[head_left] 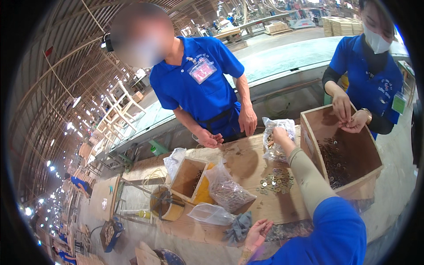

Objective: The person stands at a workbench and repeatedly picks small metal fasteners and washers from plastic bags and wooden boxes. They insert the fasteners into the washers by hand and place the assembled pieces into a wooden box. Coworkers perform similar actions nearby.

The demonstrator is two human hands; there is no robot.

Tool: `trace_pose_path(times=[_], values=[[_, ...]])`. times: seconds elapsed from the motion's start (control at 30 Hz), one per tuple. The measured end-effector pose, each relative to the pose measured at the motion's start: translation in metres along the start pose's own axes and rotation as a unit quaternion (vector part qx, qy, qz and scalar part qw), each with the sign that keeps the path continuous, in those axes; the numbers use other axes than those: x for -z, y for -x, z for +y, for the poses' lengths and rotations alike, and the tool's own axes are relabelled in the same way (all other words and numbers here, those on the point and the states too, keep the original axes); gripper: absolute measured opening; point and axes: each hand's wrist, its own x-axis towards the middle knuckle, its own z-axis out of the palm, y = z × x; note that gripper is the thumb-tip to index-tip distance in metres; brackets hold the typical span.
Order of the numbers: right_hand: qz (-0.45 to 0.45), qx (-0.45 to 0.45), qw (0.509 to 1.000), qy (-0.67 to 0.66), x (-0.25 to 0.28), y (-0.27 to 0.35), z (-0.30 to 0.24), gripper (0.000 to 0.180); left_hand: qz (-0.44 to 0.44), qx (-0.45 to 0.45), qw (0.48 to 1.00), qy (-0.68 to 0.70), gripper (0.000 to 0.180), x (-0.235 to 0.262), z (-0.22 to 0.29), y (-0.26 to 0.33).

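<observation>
My right hand (280,134) reaches into a clear plastic bag (289,126) of bolts on the far part of the wooden tabletop (207,155). Its fingers curl down among the bolts, and what they grip is hidden. Near the front edge, my left hand (258,234) is palm up with the fingers curled in; anything inside is too small to make out. Between the two lies a loose pile of metal washers (277,180). A grey cloth (239,228) rests just left of my left hand, beside an open clear bag (210,213).
A large wooden box (353,179) with loose hardware stands right; a masked co-worker (364,84) handles something small above it. Another co-worker (198,84) stands across the table. To the left are a smaller wooden box (183,179) and a bag of bolts (227,190).
</observation>
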Motion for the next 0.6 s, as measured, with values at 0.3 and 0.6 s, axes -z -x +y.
trace_pose_path(times=[0.3, 0.6], values=[[-0.217, -0.001, 0.789, -0.574, 0.015, 0.155, -0.049, 0.015, -0.077, -0.019, 0.997, 0.019, 0.021, -0.042, 0.036, -0.005], [-0.354, -0.072, 0.647, -0.671, 0.078, 0.273, -0.01, 0.017, -0.086, -0.086, 0.981, -0.149, 0.011, -0.106, 0.035, 0.025]])
